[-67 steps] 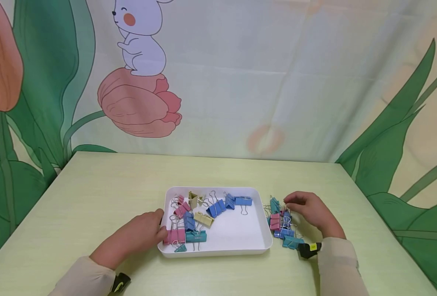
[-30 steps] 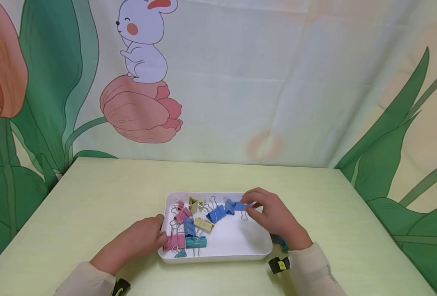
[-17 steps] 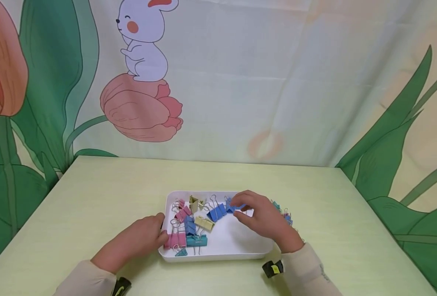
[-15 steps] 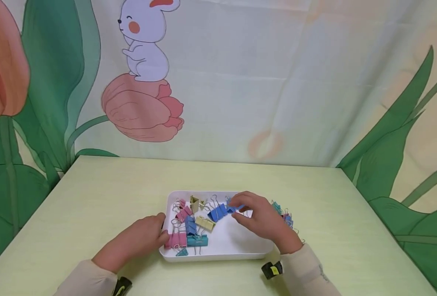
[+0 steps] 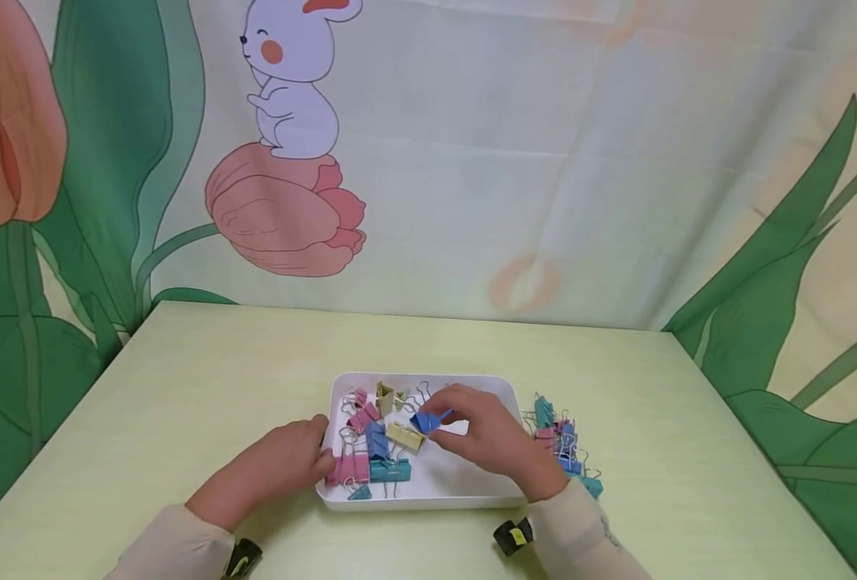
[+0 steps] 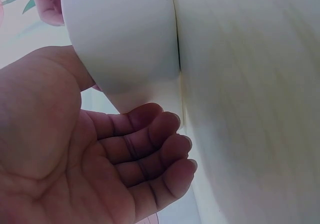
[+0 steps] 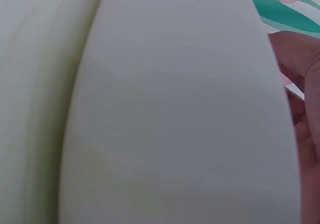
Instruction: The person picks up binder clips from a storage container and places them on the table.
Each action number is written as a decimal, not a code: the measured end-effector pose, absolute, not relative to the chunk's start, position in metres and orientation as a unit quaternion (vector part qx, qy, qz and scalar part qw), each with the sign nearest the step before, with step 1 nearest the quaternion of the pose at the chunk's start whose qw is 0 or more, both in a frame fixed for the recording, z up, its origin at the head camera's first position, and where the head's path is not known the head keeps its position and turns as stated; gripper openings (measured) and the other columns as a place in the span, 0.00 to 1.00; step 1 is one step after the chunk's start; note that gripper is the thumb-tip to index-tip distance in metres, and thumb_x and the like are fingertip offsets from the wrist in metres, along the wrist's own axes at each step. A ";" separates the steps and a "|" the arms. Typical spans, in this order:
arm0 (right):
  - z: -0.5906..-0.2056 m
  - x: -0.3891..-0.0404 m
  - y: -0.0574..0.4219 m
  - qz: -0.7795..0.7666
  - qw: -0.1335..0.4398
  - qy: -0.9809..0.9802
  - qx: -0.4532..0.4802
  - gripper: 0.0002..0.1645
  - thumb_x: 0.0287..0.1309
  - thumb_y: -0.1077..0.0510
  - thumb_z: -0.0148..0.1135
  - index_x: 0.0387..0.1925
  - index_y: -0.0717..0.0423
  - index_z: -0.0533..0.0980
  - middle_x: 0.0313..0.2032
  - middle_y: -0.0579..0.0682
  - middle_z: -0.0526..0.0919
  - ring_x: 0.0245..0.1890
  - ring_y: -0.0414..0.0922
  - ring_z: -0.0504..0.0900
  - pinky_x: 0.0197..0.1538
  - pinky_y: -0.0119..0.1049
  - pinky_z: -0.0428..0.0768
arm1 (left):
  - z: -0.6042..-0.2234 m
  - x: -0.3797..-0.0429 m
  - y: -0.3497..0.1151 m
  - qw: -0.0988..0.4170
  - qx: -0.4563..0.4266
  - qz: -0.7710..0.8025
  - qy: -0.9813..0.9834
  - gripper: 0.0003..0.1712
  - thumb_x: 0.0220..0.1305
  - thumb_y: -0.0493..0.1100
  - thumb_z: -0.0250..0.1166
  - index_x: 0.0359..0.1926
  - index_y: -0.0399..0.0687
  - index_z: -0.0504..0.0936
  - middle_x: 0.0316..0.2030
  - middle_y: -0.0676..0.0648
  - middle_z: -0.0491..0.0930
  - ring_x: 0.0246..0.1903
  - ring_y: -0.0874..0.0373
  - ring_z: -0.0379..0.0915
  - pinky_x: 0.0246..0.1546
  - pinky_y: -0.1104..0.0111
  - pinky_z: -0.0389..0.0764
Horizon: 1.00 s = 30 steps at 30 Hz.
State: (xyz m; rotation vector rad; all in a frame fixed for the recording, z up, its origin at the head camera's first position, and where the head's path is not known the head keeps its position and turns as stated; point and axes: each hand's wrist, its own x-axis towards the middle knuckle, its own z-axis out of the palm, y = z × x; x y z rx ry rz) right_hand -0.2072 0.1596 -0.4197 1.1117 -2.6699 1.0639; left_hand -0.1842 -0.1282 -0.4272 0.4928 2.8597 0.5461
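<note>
My left hand (image 5: 283,463) grips the left rim of a white tray (image 5: 465,503); in the left wrist view its curled fingers (image 6: 172,149) lie against the tray's outer wall (image 6: 125,39). Over the middle of the tray, my right hand (image 5: 486,435) pinches a blue binder clip (image 5: 426,422) between thumb and fingertips. Around it lie a yellow binder clip (image 5: 404,437), another blue clip (image 5: 377,441), pink clips (image 5: 349,469) and a teal clip (image 5: 391,470). The right hand covers the back right of the tray. In the right wrist view, the tray wall hides its fingertips.
Right of the tray, a pile of binder clips (image 5: 568,443) in teal, pink and blue lies on the pale table (image 5: 254,362). Gold clips (image 5: 387,396) sit at the tray's back left. A printed cloth (image 5: 428,161) hangs behind the table.
My right hand has gone from the clip pile to the tray's right side, then leftward to the blue clip in its middle. The left hand has stayed on the rim.
</note>
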 end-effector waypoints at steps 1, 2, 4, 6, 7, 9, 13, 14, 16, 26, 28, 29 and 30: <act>-0.421 -0.207 0.158 0.351 0.024 -0.864 0.361 0.18 0.56 0.61 0.66 0.49 0.57 0.77 0.48 0.53 0.81 0.48 0.50 0.82 0.52 0.41 0.81 | -0.428 -0.184 -0.128 0.096 0.165 0.184 0.964 0.19 0.61 0.45 0.58 0.46 0.34 0.71 0.29 0.46 0.71 0.29 0.55 0.68 0.34 0.62 0.71; -0.422 -0.207 0.157 0.355 0.017 -0.863 0.359 0.18 0.56 0.61 0.66 0.50 0.57 0.77 0.48 0.54 0.81 0.48 0.50 0.82 0.52 0.42 0.81 | -0.428 -0.185 -0.128 0.096 0.163 0.183 0.965 0.19 0.61 0.46 0.58 0.46 0.34 0.71 0.29 0.46 0.71 0.30 0.55 0.68 0.34 0.62 0.71; -0.423 -0.207 0.155 0.363 0.004 -0.861 0.356 0.18 0.56 0.61 0.66 0.50 0.57 0.77 0.48 0.55 0.81 0.49 0.50 0.82 0.52 0.42 0.81 | -0.429 -0.185 -0.128 0.096 0.163 0.183 0.965 0.19 0.61 0.46 0.58 0.46 0.35 0.71 0.28 0.46 0.71 0.29 0.55 0.68 0.34 0.62 0.71; -0.424 -0.206 0.152 0.363 -0.009 -0.864 0.350 0.18 0.57 0.61 0.66 0.50 0.55 0.77 0.49 0.55 0.80 0.49 0.50 0.82 0.53 0.41 0.80 | -0.429 -0.185 -0.128 0.096 0.161 0.185 0.965 0.18 0.61 0.45 0.58 0.45 0.35 0.71 0.28 0.47 0.71 0.29 0.55 0.67 0.34 0.63 0.70; -0.423 -0.205 0.151 0.359 -0.016 -0.867 0.346 0.19 0.57 0.60 0.66 0.51 0.54 0.77 0.49 0.55 0.80 0.49 0.50 0.82 0.53 0.41 0.80 | -0.429 -0.185 -0.128 0.096 0.161 0.185 0.965 0.17 0.61 0.45 0.58 0.44 0.36 0.71 0.27 0.47 0.70 0.28 0.55 0.67 0.34 0.63 0.70; -0.422 -0.204 0.147 0.348 -0.029 -0.874 0.338 0.19 0.58 0.58 0.65 0.52 0.51 0.77 0.50 0.53 0.80 0.49 0.49 0.82 0.54 0.40 0.80 | -0.428 -0.184 -0.129 0.091 0.164 0.189 0.964 0.16 0.61 0.45 0.58 0.43 0.36 0.71 0.26 0.47 0.70 0.27 0.55 0.67 0.32 0.63 0.70; -0.422 -0.204 0.142 0.321 -0.049 -0.888 0.326 0.21 0.59 0.55 0.65 0.55 0.48 0.76 0.52 0.50 0.79 0.50 0.47 0.81 0.56 0.38 0.78 | -0.429 -0.182 -0.130 0.085 0.167 0.192 0.963 0.15 0.60 0.44 0.58 0.41 0.36 0.71 0.26 0.47 0.69 0.27 0.56 0.66 0.31 0.63 0.70; -0.422 -0.204 0.140 0.318 -0.052 -0.888 0.327 0.21 0.59 0.55 0.65 0.55 0.48 0.76 0.52 0.50 0.79 0.50 0.47 0.81 0.56 0.38 0.78 | -0.429 -0.182 -0.130 0.085 0.166 0.192 0.964 0.15 0.60 0.44 0.58 0.41 0.36 0.71 0.26 0.47 0.70 0.27 0.56 0.67 0.31 0.63 0.69; -0.422 -0.204 0.138 0.312 -0.050 -0.889 0.332 0.21 0.59 0.56 0.65 0.55 0.48 0.76 0.52 0.49 0.79 0.50 0.47 0.81 0.56 0.38 0.78 | -0.429 -0.183 -0.129 0.088 0.165 0.189 0.964 0.17 0.61 0.45 0.58 0.44 0.35 0.71 0.27 0.47 0.71 0.28 0.55 0.67 0.33 0.63 0.70; -0.429 -0.209 0.124 0.241 -0.005 -0.903 0.357 0.16 0.60 0.55 0.63 0.50 0.49 0.80 0.48 0.43 0.81 0.46 0.42 0.80 0.52 0.34 0.77 | -0.428 -0.183 -0.130 0.091 0.166 0.187 0.964 0.20 0.61 0.45 0.58 0.47 0.33 0.71 0.30 0.46 0.72 0.30 0.55 0.68 0.35 0.61 0.72; -0.430 -0.210 0.122 0.236 0.011 -0.901 0.364 0.14 0.60 0.57 0.63 0.48 0.51 0.81 0.46 0.44 0.82 0.44 0.42 0.81 0.50 0.32 0.78 | -0.428 -0.183 -0.130 0.092 0.166 0.188 0.964 0.20 0.60 0.45 0.58 0.47 0.34 0.71 0.30 0.46 0.72 0.30 0.55 0.68 0.36 0.61 0.72; -0.431 -0.210 0.121 0.234 0.017 -0.900 0.366 0.13 0.60 0.57 0.63 0.47 0.51 0.81 0.45 0.44 0.82 0.42 0.41 0.81 0.49 0.31 0.78 | -0.428 -0.183 -0.130 0.093 0.165 0.188 0.964 0.20 0.60 0.46 0.58 0.47 0.34 0.71 0.30 0.46 0.72 0.30 0.55 0.68 0.36 0.61 0.72; -0.431 -0.210 0.120 0.234 0.021 -0.900 0.367 0.13 0.60 0.57 0.62 0.47 0.51 0.81 0.44 0.44 0.83 0.41 0.41 0.80 0.48 0.30 0.78 | -0.428 -0.183 -0.130 0.093 0.164 0.187 0.964 0.21 0.60 0.46 0.58 0.48 0.34 0.71 0.30 0.46 0.73 0.31 0.55 0.68 0.36 0.61 0.73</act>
